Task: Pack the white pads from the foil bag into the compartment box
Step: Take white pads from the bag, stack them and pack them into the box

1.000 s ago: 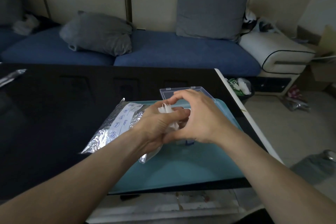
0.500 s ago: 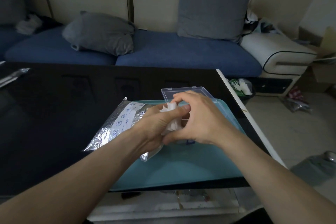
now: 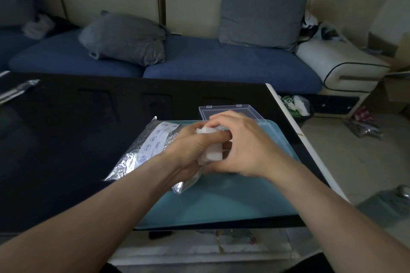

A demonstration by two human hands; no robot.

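Observation:
A stack of white pads (image 3: 213, 151) sits between my two hands above the teal mat (image 3: 221, 199). My left hand (image 3: 190, 150) grips the stack from the left, thumb across its top. My right hand (image 3: 241, 146) curls around it from the right, fingertips pinching the upper pads. The silver foil bag (image 3: 144, 150) with its white label lies flat under my left wrist, half on the mat. The clear compartment box (image 3: 224, 111) stands open behind my hands; only its raised lid shows, the compartments are hidden by my right hand.
The black table (image 3: 66, 139) spreads to the left, with a foil wrapper (image 3: 17, 90) at its far left edge. Its white right edge (image 3: 310, 153) drops to the floor. A blue sofa (image 3: 199, 62) with grey cushions stands behind.
Both hands stayed together over the mat. The pads are now more exposed between the palms, and my right fingers have shifted lower onto the stack.

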